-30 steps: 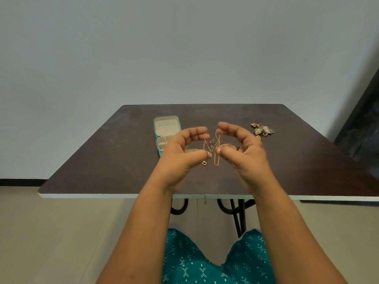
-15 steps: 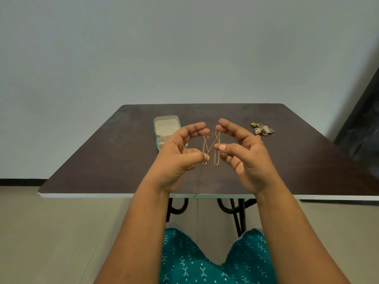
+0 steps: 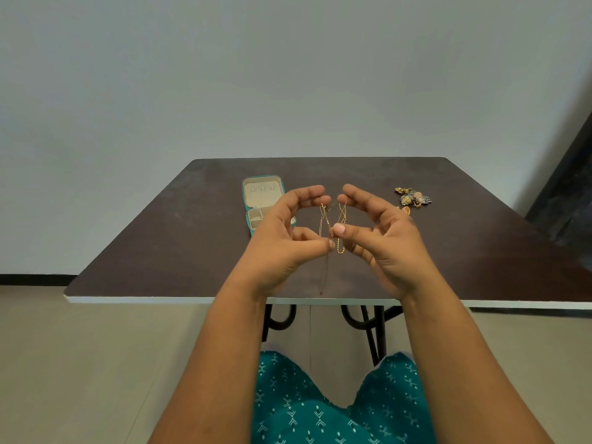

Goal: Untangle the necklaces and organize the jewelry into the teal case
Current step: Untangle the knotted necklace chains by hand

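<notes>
Thin gold necklaces (image 3: 335, 224) hang tangled in the air between my two hands, above the dark table (image 3: 160, 245). My left hand (image 3: 282, 238) pinches the chains between its fingertips and thumb on the left side. My right hand (image 3: 381, 232) holds them from the right, its thumb tip against the strands. One fine strand dangles down toward the table's front edge. The teal case (image 3: 261, 195) lies open behind my left hand, its cream lining and compartments showing; my hand hides part of it.
A small heap of gold and silver earrings and trinkets (image 3: 411, 198) lies on the table at the right rear. The table's white front edge (image 3: 160, 299) runs just under my wrists. A dark doorway edge stands at far right.
My hands have shifted slightly and closed in, fingertips nearer each other around the chains. The thumbs have moved along the strands. The case and trinket heap stay put.
</notes>
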